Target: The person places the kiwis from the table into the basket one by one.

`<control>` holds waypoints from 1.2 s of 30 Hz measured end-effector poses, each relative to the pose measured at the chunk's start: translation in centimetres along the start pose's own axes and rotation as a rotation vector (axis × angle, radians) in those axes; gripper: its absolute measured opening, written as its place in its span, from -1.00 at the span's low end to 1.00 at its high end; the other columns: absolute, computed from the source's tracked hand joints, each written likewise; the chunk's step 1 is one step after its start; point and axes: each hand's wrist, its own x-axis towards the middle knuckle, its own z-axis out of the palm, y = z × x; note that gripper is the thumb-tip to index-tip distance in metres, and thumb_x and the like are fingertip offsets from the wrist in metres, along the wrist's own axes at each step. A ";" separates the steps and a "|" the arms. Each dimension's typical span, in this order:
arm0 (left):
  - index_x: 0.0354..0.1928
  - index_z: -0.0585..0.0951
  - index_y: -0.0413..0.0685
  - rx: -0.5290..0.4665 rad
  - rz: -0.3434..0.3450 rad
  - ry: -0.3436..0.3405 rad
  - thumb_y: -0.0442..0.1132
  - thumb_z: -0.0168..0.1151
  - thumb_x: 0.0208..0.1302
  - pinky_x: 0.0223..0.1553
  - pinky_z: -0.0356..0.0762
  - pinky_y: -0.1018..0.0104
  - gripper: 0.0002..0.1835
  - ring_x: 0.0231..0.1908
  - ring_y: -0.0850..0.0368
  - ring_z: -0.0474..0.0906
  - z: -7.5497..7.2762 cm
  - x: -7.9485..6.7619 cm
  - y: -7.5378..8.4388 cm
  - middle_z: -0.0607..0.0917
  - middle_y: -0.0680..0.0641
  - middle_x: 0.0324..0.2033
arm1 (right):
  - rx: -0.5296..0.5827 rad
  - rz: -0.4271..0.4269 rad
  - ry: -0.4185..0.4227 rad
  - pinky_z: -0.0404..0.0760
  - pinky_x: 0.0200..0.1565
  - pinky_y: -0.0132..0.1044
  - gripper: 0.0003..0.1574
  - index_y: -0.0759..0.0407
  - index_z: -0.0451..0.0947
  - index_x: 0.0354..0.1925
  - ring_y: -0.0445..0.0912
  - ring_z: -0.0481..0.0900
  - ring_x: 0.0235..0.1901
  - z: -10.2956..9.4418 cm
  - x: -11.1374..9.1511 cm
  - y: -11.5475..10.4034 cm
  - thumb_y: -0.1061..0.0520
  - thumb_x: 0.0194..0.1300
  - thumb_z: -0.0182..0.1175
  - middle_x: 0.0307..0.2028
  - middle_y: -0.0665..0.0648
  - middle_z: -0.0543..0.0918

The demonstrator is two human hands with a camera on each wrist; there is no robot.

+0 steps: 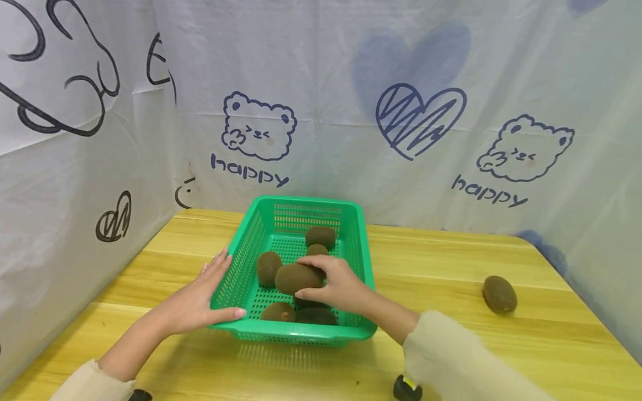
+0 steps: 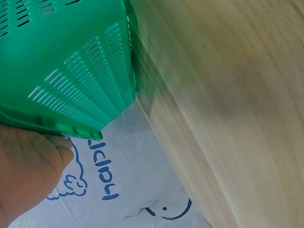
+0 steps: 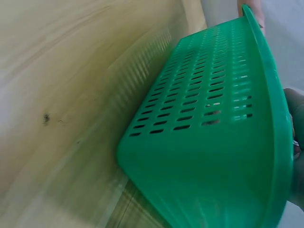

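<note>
A brown kiwi (image 1: 296,279) is pinched between the thumb and fingers of my right hand (image 1: 341,284), low inside a green plastic basket (image 1: 301,332). Several other kiwis lie on the basket floor, among them one kiwi (image 1: 269,268) at the left and another kiwi (image 1: 321,236) near the back. My left hand (image 1: 193,301) rests on the basket's left rim, fingers stretched along it and thumb over the near left corner. In the left wrist view, this hand (image 2: 33,166) touches the rim from outside. The right wrist view shows mostly the basket's slotted wall (image 3: 204,95).
One kiwi (image 1: 500,294) lies alone on the wooden table (image 1: 426,267), right of the basket. White cloth (image 1: 331,67) with drawn bears and hearts hangs behind the table and along its left side. A small black object (image 1: 407,388) shows beside the right sleeve.
</note>
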 end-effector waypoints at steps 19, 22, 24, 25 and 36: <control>0.44 -0.15 -0.24 0.009 0.000 -0.001 0.23 0.19 0.11 0.16 0.01 -0.48 0.10 0.33 -0.55 -0.23 -0.1 0.0 0.0 -0.23 -0.28 0.44 | -0.127 0.023 -0.136 0.42 0.22 -0.10 -0.37 0.25 0.32 0.25 0.04 0.37 0.24 2.6 3.1 -0.2 0.10 0.26 0.19 0.23 0.18 0.43; 0.44 -0.16 -0.23 0.003 -0.003 -0.002 0.23 0.18 0.11 0.16 0.00 -0.48 0.10 0.33 -0.54 -0.24 -0.1 0.0 0.0 -0.23 -0.26 0.45 | -0.102 0.041 -0.101 0.40 0.24 -0.07 -0.40 0.27 0.33 0.24 0.06 0.35 0.27 2.3 2.9 0.1 0.12 0.27 0.17 0.24 0.20 0.43; 0.44 -0.15 -0.23 0.004 -0.004 0.000 0.23 0.19 0.11 0.17 -0.01 -0.47 0.10 0.33 -0.53 -0.24 -0.1 0.0 0.0 -0.23 -0.26 0.45 | -0.088 0.047 -0.063 0.41 0.22 -0.05 -0.42 0.27 0.35 0.23 0.08 0.36 0.25 1.8 2.6 0.3 0.13 0.27 0.17 0.22 0.21 0.44; 0.44 -0.15 -0.23 0.006 -0.004 0.002 0.23 0.19 0.10 0.17 -0.01 -0.47 0.10 0.33 -0.53 -0.23 -0.1 0.0 0.1 -0.23 -0.26 0.45 | -0.083 0.045 -0.042 0.42 0.21 -0.03 -0.44 0.27 0.37 0.21 0.08 0.37 0.24 1.5 2.5 0.5 0.13 0.28 0.16 0.21 0.21 0.46; 0.44 -0.15 -0.23 0.004 -0.002 0.003 0.23 0.19 0.10 0.19 -0.03 -0.46 0.11 0.34 -0.51 -0.24 0.0 0.0 0.2 -0.23 -0.26 0.45 | -0.085 0.008 0.175 0.47 0.15 -0.01 -0.50 0.27 0.46 0.12 0.10 0.46 0.17 -1.3 -0.7 2.6 0.11 0.23 0.21 0.11 0.24 0.55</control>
